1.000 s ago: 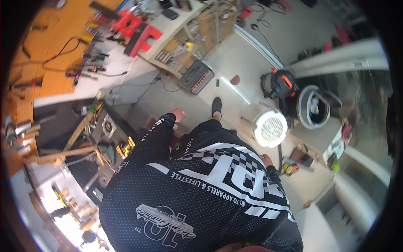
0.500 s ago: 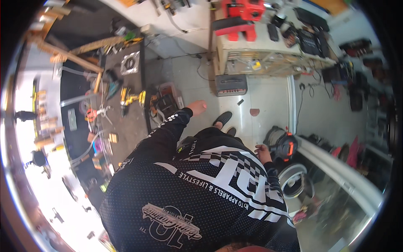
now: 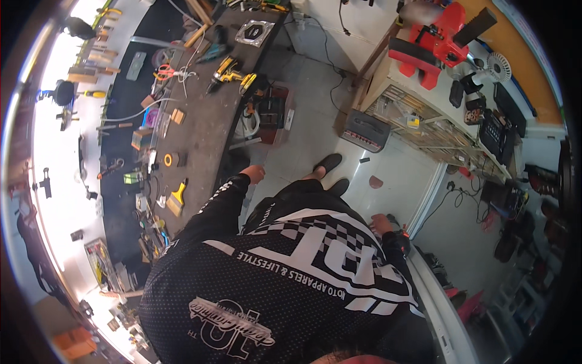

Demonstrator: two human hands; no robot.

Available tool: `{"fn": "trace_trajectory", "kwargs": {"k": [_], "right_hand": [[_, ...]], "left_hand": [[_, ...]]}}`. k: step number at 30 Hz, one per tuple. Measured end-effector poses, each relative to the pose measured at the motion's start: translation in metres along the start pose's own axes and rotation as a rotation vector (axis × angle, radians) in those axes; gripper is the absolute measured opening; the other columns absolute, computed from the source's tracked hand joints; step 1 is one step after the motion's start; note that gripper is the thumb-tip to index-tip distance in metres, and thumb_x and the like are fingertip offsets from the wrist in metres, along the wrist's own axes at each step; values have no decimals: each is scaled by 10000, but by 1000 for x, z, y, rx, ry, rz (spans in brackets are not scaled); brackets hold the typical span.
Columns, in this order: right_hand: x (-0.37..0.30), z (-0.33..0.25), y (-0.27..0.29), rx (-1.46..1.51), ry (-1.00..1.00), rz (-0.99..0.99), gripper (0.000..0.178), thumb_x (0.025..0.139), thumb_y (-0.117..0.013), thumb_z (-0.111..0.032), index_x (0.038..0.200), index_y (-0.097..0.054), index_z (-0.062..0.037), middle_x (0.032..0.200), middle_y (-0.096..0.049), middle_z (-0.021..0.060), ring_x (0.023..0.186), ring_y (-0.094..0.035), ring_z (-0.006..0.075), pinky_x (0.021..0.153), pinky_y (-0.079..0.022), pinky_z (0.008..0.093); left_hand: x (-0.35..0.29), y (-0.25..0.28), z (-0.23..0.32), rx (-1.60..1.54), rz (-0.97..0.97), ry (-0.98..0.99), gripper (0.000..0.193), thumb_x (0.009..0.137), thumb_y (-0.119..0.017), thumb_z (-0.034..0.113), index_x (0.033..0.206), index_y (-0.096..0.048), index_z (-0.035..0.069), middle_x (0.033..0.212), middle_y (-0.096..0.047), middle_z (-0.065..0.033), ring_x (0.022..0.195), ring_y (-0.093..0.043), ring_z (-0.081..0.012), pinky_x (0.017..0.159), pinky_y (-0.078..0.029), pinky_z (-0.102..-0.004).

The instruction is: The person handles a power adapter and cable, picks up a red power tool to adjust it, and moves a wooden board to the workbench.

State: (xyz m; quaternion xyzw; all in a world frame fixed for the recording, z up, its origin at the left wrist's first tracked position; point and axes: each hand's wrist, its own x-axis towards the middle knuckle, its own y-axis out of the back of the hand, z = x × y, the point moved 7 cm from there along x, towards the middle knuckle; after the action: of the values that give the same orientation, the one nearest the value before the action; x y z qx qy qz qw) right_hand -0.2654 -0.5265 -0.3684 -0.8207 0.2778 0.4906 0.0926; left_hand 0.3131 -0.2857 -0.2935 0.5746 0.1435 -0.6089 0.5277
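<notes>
My left hand [image 3: 255, 174] hangs beside the near right edge of the dark workbench [image 3: 209, 130], its fingers curled in and no object showing in them. My right hand [image 3: 382, 224] hangs low at my right side, its fingers loosely apart and holding nothing I can see. Nearest to my left hand on the bench lie a yellow-handled brush [image 3: 176, 199] and a roll of tape [image 3: 172, 159]. Farther along the bench lies a yellow and black cordless drill [image 3: 231, 75], with a teal power tool [image 3: 213, 48] beyond it.
A red and black machine [image 3: 438, 48] stands on a pale cabinet [image 3: 397, 85] at the far right. A black amplifier-like box [image 3: 366, 131] sits on the floor before it. A toolbox [image 3: 273, 115] stands beside the bench. Cables [image 3: 464, 193] trail on the floor at right.
My view has turned and shifted left, bringing more of the bench with the brush and tape into sight. Both hands still hang at my sides; the round vacuum-like thing at right has mostly left view.
</notes>
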Motion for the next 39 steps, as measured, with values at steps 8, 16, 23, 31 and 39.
{"fn": "trace_trajectory", "kwargs": {"k": [8,16,23,31,39], "right_hand": [[27,-58,-7,-934,628,-268,469,815,-801,-74,1248,-626,-30,1035,-721,164,857,-709,264,713,-619,404],[53,-110,2,-242,3,-189,217,941,-627,-34,1157,-636,-43,939,-684,117,741,-678,235,680,-573,388],[68,-199,-7,-476,12,-202,277,984,-451,-47,1184,-631,18,1002,-681,143,827,-685,238,668,-600,369],[88,-305,-32,-844,254,-281,223,1009,-501,-105,1124,-663,-4,874,-692,136,760,-710,198,630,-577,384],[143,-394,-72,-1268,733,-603,203,927,-611,-31,1096,-723,-9,951,-753,149,763,-717,239,745,-574,396]], "left_hand": [[-59,-50,25,-306,35,64,355,907,-623,165,1243,-698,75,1020,-771,-127,848,-756,-234,787,-591,-395],[-59,-90,-16,-437,78,123,343,909,-628,154,1233,-710,78,1031,-778,-134,856,-768,-241,808,-599,-405],[-43,-94,-45,-509,32,202,371,898,-644,143,1255,-691,53,1080,-765,-124,863,-760,-221,803,-584,-387],[-25,-59,-35,-766,228,167,355,890,-596,120,1221,-724,92,991,-775,-137,858,-751,-238,803,-577,-391],[-71,-101,-42,-1126,639,229,324,883,-609,110,1184,-719,65,1028,-764,-184,922,-741,-331,859,-578,-433]]}}
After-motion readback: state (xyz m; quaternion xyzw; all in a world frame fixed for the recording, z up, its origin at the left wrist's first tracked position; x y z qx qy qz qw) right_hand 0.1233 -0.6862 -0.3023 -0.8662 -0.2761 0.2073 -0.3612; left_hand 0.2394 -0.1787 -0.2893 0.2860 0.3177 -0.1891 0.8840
